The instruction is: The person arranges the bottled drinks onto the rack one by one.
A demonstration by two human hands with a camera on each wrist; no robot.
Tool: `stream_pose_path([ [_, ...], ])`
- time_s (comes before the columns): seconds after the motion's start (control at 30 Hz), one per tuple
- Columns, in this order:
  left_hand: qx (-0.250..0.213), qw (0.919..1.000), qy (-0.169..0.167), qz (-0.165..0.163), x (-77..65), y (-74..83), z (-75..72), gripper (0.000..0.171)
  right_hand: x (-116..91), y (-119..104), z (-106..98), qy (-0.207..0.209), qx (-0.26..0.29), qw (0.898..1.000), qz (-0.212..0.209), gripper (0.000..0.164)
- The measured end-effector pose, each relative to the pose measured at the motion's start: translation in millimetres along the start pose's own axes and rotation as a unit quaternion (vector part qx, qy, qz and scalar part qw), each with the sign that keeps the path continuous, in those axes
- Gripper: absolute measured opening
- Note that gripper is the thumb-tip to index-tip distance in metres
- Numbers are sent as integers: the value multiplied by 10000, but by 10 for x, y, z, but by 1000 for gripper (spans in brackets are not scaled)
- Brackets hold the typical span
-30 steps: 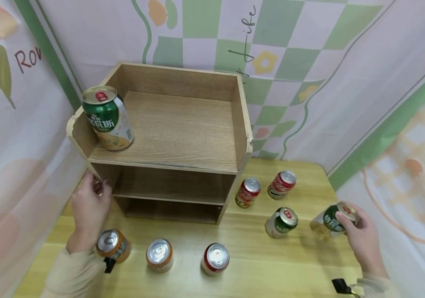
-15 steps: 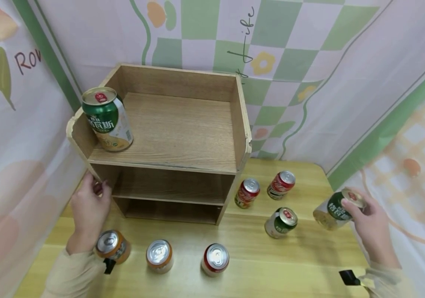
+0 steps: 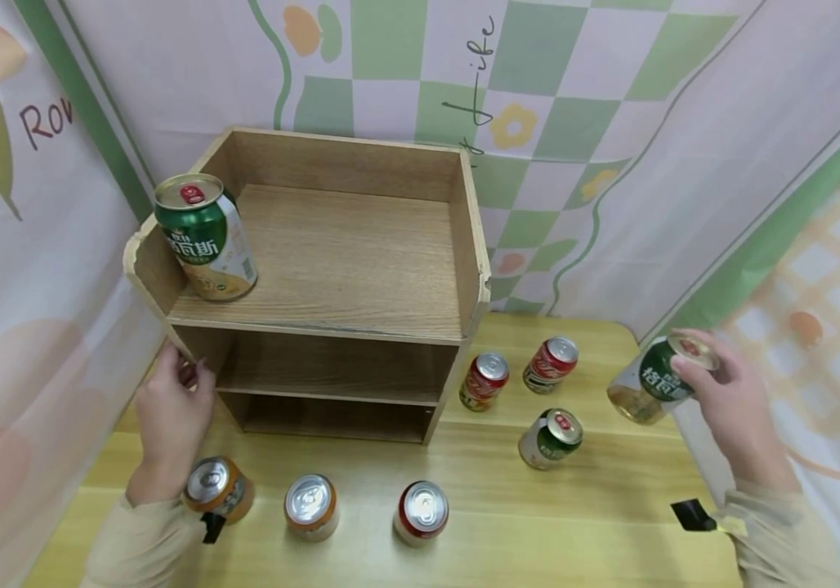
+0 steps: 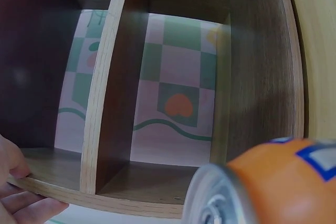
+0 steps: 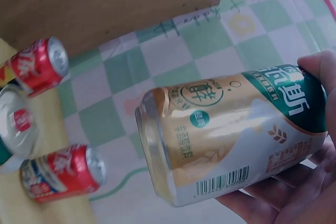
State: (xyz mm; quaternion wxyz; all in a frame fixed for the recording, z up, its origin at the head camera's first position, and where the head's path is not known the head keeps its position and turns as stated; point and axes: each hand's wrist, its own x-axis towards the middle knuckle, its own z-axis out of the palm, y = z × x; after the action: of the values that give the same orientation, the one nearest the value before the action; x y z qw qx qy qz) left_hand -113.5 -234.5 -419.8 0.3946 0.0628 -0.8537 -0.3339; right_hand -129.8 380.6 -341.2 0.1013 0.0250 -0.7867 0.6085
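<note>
My right hand (image 3: 739, 408) grips a green, white and gold drink can (image 3: 654, 380) near its top and holds it tilted above the right side of the table. In the right wrist view the gold lower half of this can (image 5: 210, 135) faces the camera, fingers beneath and thumb on top. My left hand (image 3: 173, 408) pinches the left side panel of a wooden shelf (image 3: 346, 261); the left wrist view shows its fingers (image 4: 34, 211) curled at that panel's edge. A matching green can (image 3: 207, 241) stands upright in the shelf's top left corner.
Right of the shelf stand two red cans (image 3: 484, 381) and another green can (image 3: 550, 438). In front are two orange cans (image 3: 311, 508) and a red-rimmed can (image 3: 422, 513). One orange can (image 3: 219, 488) is close to my left forearm. Printed cloth (image 3: 567, 147) hangs behind the table.
My right hand has lifted the green can higher, first drawing it right, and the can has stayed tilted. The left hand keeps its hold on the shelf panel. The view has shifted slightly.
</note>
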Motion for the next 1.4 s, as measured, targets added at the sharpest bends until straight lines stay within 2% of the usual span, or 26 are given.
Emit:
stream_pose_path([
  [0.1,8,10000,4,0,-2,-1,4,17,75,-121,25,-197,263,9994,-126,39],
  [0.33,1,10000,37,71,-1,0,8,17,221,-435,71,-492,230,9981,-285,39],
  [0.53,-27,9999,60,98,1,3,5,17,302,-666,122,-398,149,9984,-385,38],
  [0.63,-23,9999,57,90,3,5,3,17,341,-771,166,-321,361,9978,-450,36],
  [0.73,-14,9999,52,93,4,6,1,17,397,-873,211,-479,783,9941,-582,35],
  [0.87,-13,9999,39,97,4,5,-2,17,459,-1025,267,-644,996,9903,-723,35],
  [1.07,-22,9999,-1,99,-4,-3,3,16,532,-1202,340,-760,1019,9861,-1067,34],
  [1.4,-52,10000,-59,1,-9,0,-7,16,702,-1550,521,-736,850,9872,-1130,33],
])
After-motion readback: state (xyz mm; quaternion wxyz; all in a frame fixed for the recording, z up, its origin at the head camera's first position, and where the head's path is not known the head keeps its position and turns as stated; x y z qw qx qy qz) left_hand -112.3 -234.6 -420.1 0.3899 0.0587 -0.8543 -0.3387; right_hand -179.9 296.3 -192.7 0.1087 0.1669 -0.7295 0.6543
